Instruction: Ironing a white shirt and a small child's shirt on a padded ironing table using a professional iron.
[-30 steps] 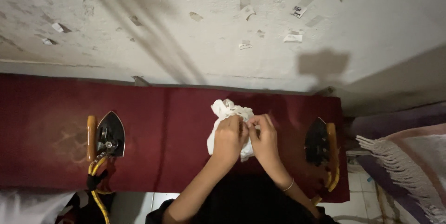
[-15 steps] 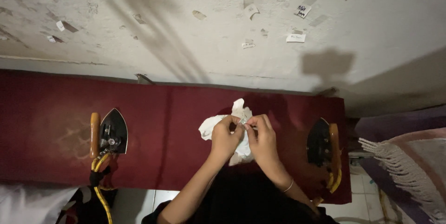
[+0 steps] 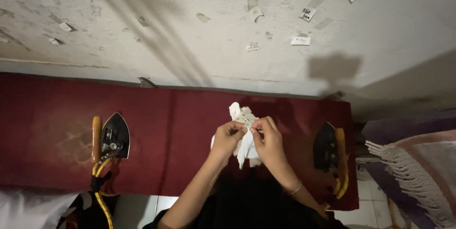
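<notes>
Now white cloth [image 3: 246,136] more bunched – left hand [image 3: 228,136], right hand [image 3: 267,136] both still pinching it.

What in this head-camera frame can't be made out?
- White cloth: its kind and shape, bunched between the left hand and right hand.
- Paper scraps on the wall: too small to tell apart.
- Right iron: details lost in shadow.
- Left iron: its yellow cord runs off the bottom edge.

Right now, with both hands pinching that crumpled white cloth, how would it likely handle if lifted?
The white cloth is probably floppy: it bunches and droops below the left hand and right hand. It is likely light, since fingertip pinches hold it. It is unlikely to roll or tip.
</notes>
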